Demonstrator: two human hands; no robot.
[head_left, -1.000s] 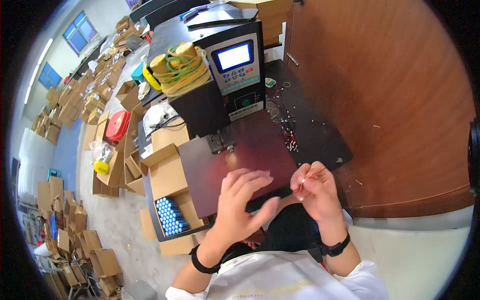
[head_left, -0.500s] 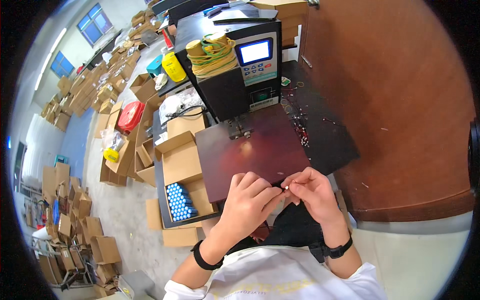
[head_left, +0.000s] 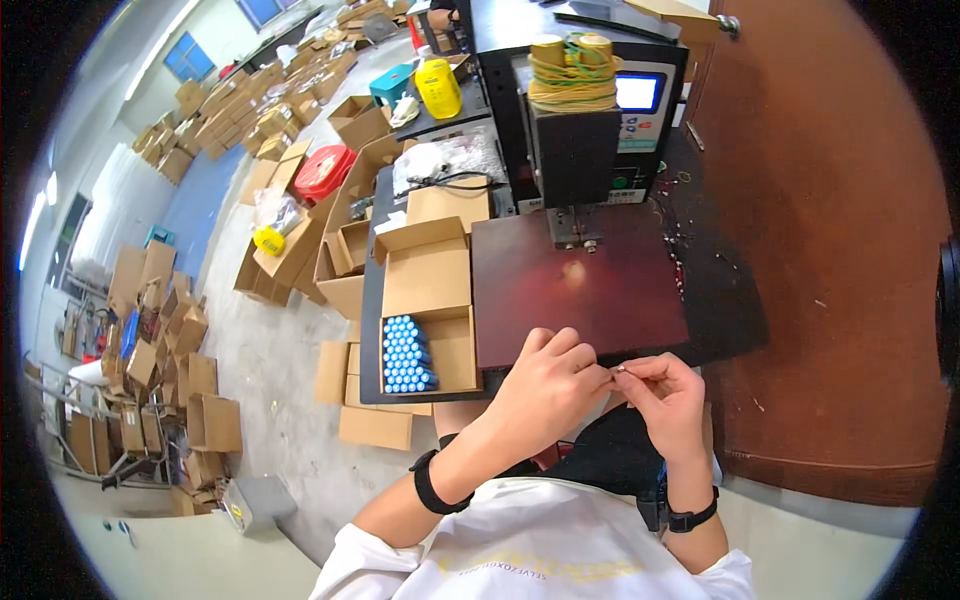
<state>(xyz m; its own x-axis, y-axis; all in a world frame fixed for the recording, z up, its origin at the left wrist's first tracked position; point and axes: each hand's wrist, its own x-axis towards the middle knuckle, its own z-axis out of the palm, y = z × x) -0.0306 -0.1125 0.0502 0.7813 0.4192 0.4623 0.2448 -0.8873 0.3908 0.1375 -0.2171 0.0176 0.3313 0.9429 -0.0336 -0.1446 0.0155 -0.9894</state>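
Just off the front edge of the dark reddish-brown board, both of my hands meet with fingertips pinched. Between them is a tiny whitish piece, too small to name; fingers cover most of it. My left hand is closed, its back turned up and its grip hidden. My right hand pinches the tiny piece between thumb and forefinger. Behind the board stands a black machine with a lit screen. Its two metal tips hang over the board. Blue cylindrical battery cells stand in rows inside an open cardboard box to the left.
Small leads with white ends lie right of the board on the black tabletop. A brown wooden surface rises at right. Yellow-green wire wraps the machine's top. Cardboard boxes and a red container fill the left.
The view has swung, so the machine, board and cell box sit further right. My hands are still together, fingertips pinched, at the board's front edge.
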